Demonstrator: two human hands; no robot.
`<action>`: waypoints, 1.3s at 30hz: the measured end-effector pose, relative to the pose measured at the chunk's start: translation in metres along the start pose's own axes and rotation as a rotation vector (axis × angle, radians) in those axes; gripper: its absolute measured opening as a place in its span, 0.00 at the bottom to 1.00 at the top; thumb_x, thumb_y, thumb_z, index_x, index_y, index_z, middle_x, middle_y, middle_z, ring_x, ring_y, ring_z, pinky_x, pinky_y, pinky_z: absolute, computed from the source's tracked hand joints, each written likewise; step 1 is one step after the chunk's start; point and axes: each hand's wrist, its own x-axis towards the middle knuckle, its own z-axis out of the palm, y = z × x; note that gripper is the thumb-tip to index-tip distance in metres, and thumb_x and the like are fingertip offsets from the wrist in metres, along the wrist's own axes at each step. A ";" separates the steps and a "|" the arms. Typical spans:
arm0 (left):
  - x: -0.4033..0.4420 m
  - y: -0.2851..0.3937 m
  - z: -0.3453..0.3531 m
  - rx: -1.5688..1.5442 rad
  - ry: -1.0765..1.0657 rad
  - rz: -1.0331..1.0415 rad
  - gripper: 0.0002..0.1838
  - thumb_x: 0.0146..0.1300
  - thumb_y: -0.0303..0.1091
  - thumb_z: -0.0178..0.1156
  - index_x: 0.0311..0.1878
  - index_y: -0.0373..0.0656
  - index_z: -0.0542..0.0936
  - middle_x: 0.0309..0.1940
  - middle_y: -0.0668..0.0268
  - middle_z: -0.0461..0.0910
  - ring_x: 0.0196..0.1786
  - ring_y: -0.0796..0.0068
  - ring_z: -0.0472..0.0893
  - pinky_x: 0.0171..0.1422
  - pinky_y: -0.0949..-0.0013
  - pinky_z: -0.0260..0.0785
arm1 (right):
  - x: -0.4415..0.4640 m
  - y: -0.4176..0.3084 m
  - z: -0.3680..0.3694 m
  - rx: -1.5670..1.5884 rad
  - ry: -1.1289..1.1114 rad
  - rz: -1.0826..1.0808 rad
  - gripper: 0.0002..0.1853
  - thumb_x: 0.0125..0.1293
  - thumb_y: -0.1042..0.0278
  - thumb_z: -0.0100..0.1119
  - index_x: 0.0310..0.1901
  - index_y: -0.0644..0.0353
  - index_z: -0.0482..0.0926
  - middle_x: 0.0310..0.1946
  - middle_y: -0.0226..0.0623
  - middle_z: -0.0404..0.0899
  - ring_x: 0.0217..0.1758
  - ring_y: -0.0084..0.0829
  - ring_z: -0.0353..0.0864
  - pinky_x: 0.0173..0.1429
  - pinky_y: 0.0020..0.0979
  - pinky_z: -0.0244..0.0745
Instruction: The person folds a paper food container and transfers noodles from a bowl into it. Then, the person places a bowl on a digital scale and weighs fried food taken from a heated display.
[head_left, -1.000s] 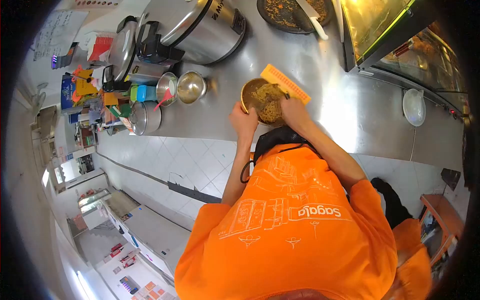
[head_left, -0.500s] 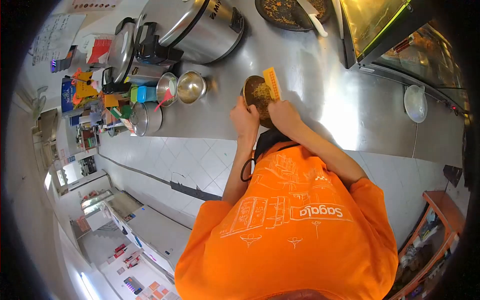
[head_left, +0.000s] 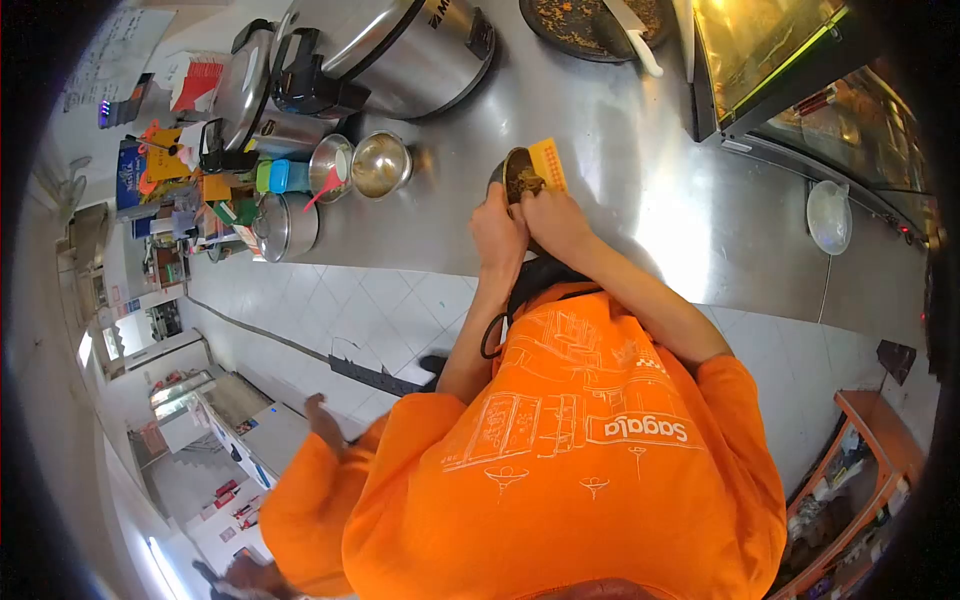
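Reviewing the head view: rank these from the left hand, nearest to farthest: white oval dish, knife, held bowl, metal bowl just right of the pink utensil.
From the left hand:
1. Held bowl: in its grasp.
2. Metal bowl: off to the left.
3. Knife: upper right.
4. White oval dish: far right.

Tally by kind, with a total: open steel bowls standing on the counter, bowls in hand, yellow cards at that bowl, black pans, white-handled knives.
Small open steel bowls: 2
Round bowl with dark inside, in the left hand: 1
Rectangular yellow card with orange print: 1
Round black pan: 1
White-handled metal knife: 1
Total: 6
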 end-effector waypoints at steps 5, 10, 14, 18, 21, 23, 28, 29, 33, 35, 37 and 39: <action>-0.003 -0.010 -0.004 0.098 0.038 0.042 0.07 0.59 0.25 0.60 0.38 0.36 0.73 0.26 0.42 0.81 0.33 0.35 0.82 0.39 0.40 0.73 | 0.013 0.018 0.007 -0.143 -0.079 0.181 0.08 0.67 0.68 0.60 0.34 0.62 0.84 0.31 0.44 0.87 0.39 0.41 0.91 0.39 0.39 0.87; -0.003 -0.020 -0.001 0.084 0.108 0.064 0.05 0.59 0.24 0.59 0.35 0.35 0.72 0.24 0.43 0.78 0.29 0.36 0.79 0.34 0.45 0.70 | 0.010 0.025 -0.031 -0.151 -0.101 0.240 0.08 0.68 0.68 0.58 0.34 0.61 0.84 0.34 0.47 0.87 0.40 0.41 0.90 0.41 0.39 0.87; -0.008 -0.024 0.002 0.080 0.063 0.110 0.06 0.60 0.24 0.59 0.37 0.37 0.71 0.27 0.45 0.80 0.33 0.37 0.81 0.37 0.43 0.72 | 0.002 0.008 -0.029 -0.079 -0.099 0.077 0.08 0.68 0.68 0.58 0.34 0.60 0.84 0.36 0.48 0.87 0.40 0.42 0.90 0.42 0.40 0.86; -0.011 -0.026 0.003 0.012 0.134 0.200 0.07 0.59 0.21 0.59 0.33 0.35 0.70 0.23 0.47 0.75 0.27 0.40 0.77 0.32 0.48 0.67 | -0.007 -0.003 0.007 -0.095 -0.180 -0.043 0.08 0.68 0.68 0.57 0.36 0.60 0.84 0.36 0.47 0.86 0.40 0.42 0.89 0.43 0.40 0.85; -0.010 -0.030 -0.004 0.040 0.166 0.181 0.07 0.59 0.20 0.59 0.34 0.36 0.69 0.22 0.47 0.75 0.27 0.41 0.77 0.32 0.48 0.67 | -0.009 0.004 0.005 -0.127 -0.266 0.123 0.08 0.69 0.68 0.57 0.38 0.60 0.84 0.36 0.45 0.86 0.41 0.41 0.89 0.43 0.40 0.85; -0.010 -0.029 -0.008 0.030 0.188 0.185 0.06 0.59 0.21 0.58 0.35 0.36 0.69 0.22 0.47 0.75 0.27 0.41 0.77 0.32 0.47 0.67 | -0.017 0.007 -0.004 -0.190 -0.185 0.109 0.07 0.68 0.69 0.57 0.38 0.60 0.84 0.35 0.45 0.85 0.40 0.42 0.89 0.42 0.40 0.85; -0.003 -0.022 -0.021 0.050 0.182 0.174 0.05 0.60 0.21 0.57 0.36 0.37 0.70 0.23 0.47 0.76 0.27 0.40 0.78 0.33 0.46 0.67 | -0.012 0.007 -0.045 -0.134 -0.144 0.174 0.06 0.66 0.71 0.58 0.36 0.63 0.82 0.33 0.49 0.85 0.38 0.45 0.90 0.41 0.43 0.86; -0.003 -0.022 -0.021 0.042 0.179 0.181 0.05 0.60 0.21 0.56 0.36 0.37 0.70 0.24 0.47 0.76 0.28 0.40 0.78 0.33 0.45 0.67 | -0.008 0.005 -0.049 -0.116 -0.137 0.182 0.06 0.66 0.72 0.58 0.36 0.63 0.82 0.33 0.50 0.85 0.38 0.46 0.90 0.41 0.44 0.86; -0.002 -0.015 -0.023 0.006 0.151 0.224 0.05 0.60 0.21 0.56 0.37 0.36 0.70 0.25 0.46 0.77 0.29 0.40 0.79 0.33 0.45 0.68 | 0.000 0.008 -0.025 -0.039 -0.099 0.125 0.07 0.66 0.72 0.57 0.36 0.65 0.83 0.34 0.52 0.85 0.37 0.47 0.90 0.40 0.45 0.86; -0.005 -0.009 -0.023 0.023 0.131 0.222 0.05 0.59 0.21 0.57 0.37 0.36 0.71 0.24 0.46 0.78 0.28 0.40 0.79 0.33 0.45 0.68 | -0.003 0.005 0.000 -0.060 -0.049 0.099 0.07 0.66 0.72 0.57 0.35 0.65 0.83 0.34 0.52 0.86 0.37 0.48 0.90 0.38 0.45 0.86; -0.008 -0.008 -0.023 0.039 0.115 0.203 0.05 0.59 0.22 0.57 0.37 0.36 0.71 0.24 0.46 0.78 0.28 0.40 0.79 0.34 0.45 0.68 | -0.007 0.004 0.004 -0.088 -0.063 0.120 0.08 0.66 0.72 0.57 0.36 0.65 0.84 0.34 0.51 0.86 0.36 0.48 0.90 0.38 0.45 0.86; -0.007 -0.012 -0.025 0.055 0.109 0.165 0.05 0.59 0.22 0.57 0.36 0.36 0.72 0.23 0.46 0.77 0.27 0.39 0.79 0.34 0.45 0.68 | -0.010 0.005 -0.001 -0.124 -0.140 0.183 0.08 0.66 0.71 0.57 0.37 0.65 0.84 0.32 0.50 0.86 0.36 0.48 0.90 0.38 0.45 0.85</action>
